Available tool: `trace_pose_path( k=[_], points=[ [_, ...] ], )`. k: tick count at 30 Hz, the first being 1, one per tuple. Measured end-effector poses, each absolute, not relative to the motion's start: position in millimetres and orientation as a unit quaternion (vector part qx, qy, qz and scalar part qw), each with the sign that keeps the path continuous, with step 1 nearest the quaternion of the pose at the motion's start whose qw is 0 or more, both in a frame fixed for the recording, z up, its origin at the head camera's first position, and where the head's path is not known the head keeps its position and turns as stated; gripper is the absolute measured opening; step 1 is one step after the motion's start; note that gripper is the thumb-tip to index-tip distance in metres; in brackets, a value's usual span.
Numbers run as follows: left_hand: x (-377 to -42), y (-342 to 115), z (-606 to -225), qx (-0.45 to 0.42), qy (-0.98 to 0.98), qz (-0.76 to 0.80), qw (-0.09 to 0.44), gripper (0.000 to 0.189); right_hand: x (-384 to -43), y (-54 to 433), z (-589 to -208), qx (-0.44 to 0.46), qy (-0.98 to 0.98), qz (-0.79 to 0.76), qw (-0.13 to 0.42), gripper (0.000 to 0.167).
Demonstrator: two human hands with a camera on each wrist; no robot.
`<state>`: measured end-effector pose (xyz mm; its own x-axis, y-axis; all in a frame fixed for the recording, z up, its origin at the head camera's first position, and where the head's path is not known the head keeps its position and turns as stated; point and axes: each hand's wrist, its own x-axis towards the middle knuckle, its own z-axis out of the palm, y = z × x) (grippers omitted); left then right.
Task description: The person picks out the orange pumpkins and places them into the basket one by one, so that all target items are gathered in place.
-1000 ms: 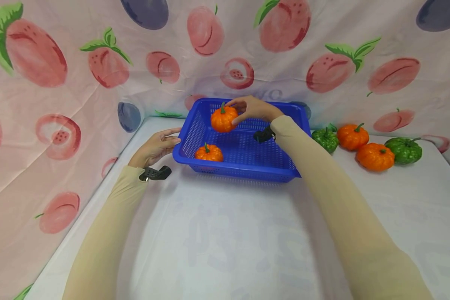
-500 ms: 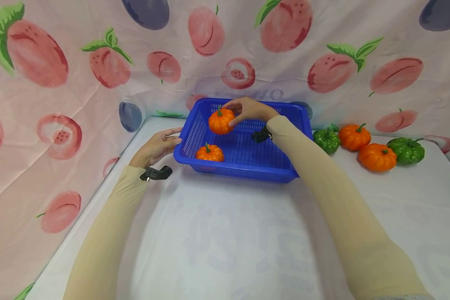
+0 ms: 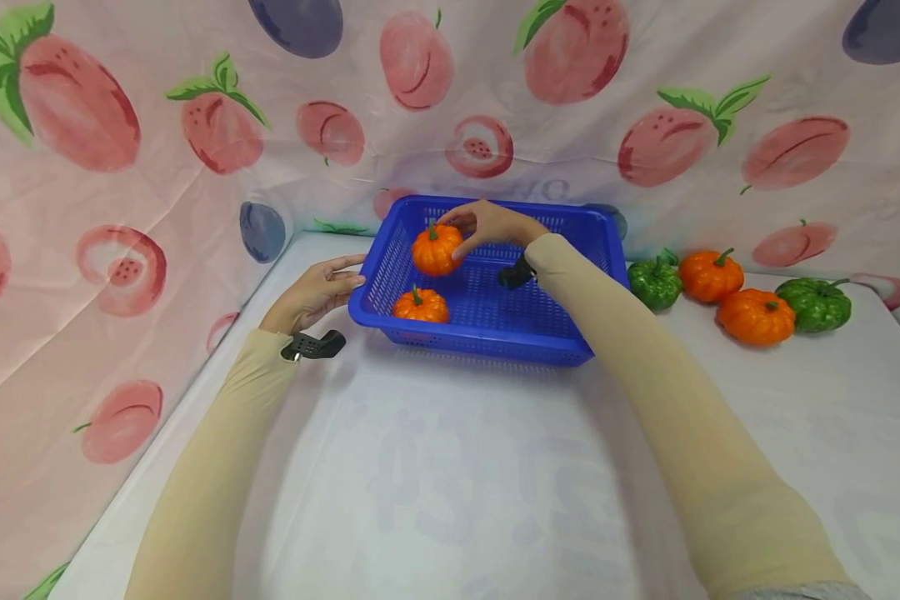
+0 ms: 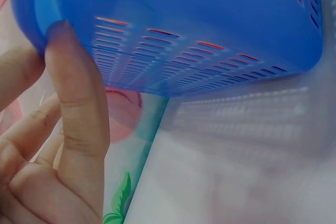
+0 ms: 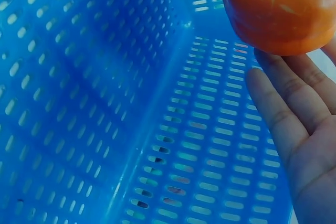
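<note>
My right hand (image 3: 495,226) grips a small orange pumpkin (image 3: 434,251) with a green stem, thumb on the near side and fingers over the back. It hangs inside the blue plastic basket (image 3: 487,337), over its left part. In the right wrist view the pumpkin (image 5: 283,9) shows above the slotted floor, at my fingertips. A second orange pumpkin (image 3: 422,307) lies in the basket's front left corner. My left hand (image 3: 312,293) pinches the basket's left rim; in the left wrist view its thumb (image 4: 76,93) presses the rim, with a finger behind it.
Right of the basket, on the white cloth, sit a green pumpkin (image 3: 654,285), two orange pumpkins (image 3: 711,277) (image 3: 757,318) and another green pumpkin (image 3: 816,306). A fruit-print curtain (image 3: 570,142) stands close behind the basket and along the left side.
My right hand has carried the pumpkin slightly left and lower into the basket. The left hand keeps its hold on the rim, and the second pumpkin stays in its corner.
</note>
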<state>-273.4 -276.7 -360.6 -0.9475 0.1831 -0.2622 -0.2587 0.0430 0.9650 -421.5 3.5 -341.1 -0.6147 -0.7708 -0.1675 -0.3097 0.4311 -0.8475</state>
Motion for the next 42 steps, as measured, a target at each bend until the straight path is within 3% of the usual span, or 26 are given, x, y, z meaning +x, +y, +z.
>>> trace_pose_path(
  k=[42],
  points=[
    [-272,-276,-359,-0.033,0.705,0.69,0.161,0.06,-423,-3,-367,-0.331,0.824,-0.36,0.286,0.063]
  ],
)
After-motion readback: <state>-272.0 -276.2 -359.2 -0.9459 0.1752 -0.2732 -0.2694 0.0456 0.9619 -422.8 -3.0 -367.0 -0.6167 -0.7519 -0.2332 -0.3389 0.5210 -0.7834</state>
